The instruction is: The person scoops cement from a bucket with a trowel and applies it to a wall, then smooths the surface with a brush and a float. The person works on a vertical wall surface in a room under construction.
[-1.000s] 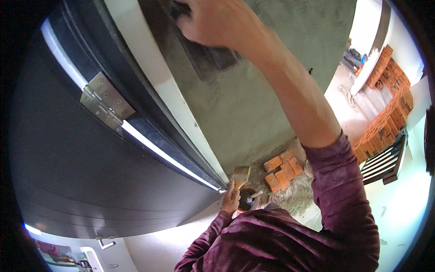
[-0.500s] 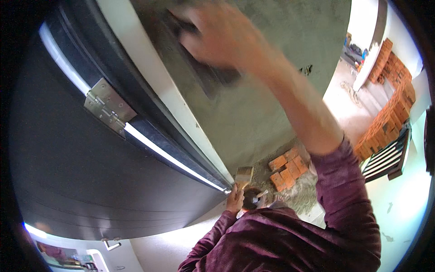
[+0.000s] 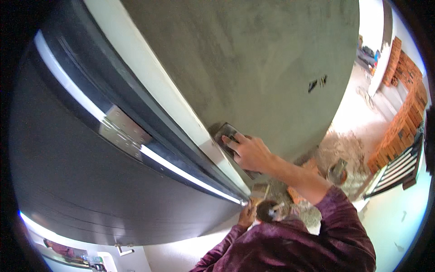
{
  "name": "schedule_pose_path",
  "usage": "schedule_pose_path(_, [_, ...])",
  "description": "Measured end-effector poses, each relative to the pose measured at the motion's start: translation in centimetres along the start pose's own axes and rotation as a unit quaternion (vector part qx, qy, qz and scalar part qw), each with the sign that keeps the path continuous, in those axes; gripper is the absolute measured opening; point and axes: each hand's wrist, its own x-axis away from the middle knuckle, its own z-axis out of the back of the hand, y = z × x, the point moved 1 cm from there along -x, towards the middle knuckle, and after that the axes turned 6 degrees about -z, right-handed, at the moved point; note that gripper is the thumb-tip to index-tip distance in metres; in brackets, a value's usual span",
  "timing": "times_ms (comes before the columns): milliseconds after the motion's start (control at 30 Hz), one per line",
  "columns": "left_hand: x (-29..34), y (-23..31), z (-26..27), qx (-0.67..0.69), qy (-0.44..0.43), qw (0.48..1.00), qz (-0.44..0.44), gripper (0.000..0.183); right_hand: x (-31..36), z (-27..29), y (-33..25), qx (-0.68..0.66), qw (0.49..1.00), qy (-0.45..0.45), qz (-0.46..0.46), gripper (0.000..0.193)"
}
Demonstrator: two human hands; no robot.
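My right hand point(image 3: 253, 154) is wrapped round the grip of a dark plastering float point(image 3: 226, 132). The float lies against the grey plastered wall point(image 3: 258, 68), its edge close beside the pale door frame strip point(image 3: 158, 68). Lower down, near the bottom of the frame, my left hand point(image 3: 246, 216) is closed on a wide flat brush point(image 3: 259, 190), its bristle end pointing up and away from me. A dark round thing point(image 3: 266, 210) with a pale stick-like piece on it sits just right of that hand; its kind is unclear.
A dark door point(image 3: 90, 181) with a metal hinge point(image 3: 124, 133) fills the left. Two small openings with wires point(image 3: 317, 83) break the wall. Stacked bricks point(image 3: 403, 122), a slatted rack point(image 3: 394, 170), a bucket point(image 3: 337, 172) and mortar rubble point(image 3: 344, 147) are at the right.
My right hand has come down along the door frame with the float, from high on the wall to its lower part. The left hand keeps hold of the brush. The view has shifted slightly.
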Motion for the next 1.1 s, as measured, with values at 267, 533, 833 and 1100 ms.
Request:
schedule_pose_path(267, [-2.7, 2.6, 0.6, 0.030, 0.031, 0.997, -0.071, 0.054, -22.8, 28.7, -9.4, 0.032, 0.890, 0.427, 0.159, 0.040])
schedule_pose_path(533, [-1.2, 0.9, 0.2, -0.018, 0.087, 0.994, -0.056, 0.059, -27.1, 35.0, -14.6, 0.091, 0.977, 0.180, 0.075, 0.033])
schedule_pose_path(833, [-1.6, 0.5, 2.7, -0.124, 0.009, 0.992, 0.029, 0.056, -15.4, 15.3, -5.8, -0.001, 0.960, 0.258, 0.109, 0.062])
schedule_pose_path(1100, [-2.9, -0.2, 2.9, -0.110, 0.053, 0.989, -0.078, 0.053, -4.7, 7.6, -2.8, 0.026, 0.996, 0.043, 0.074, 0.071])
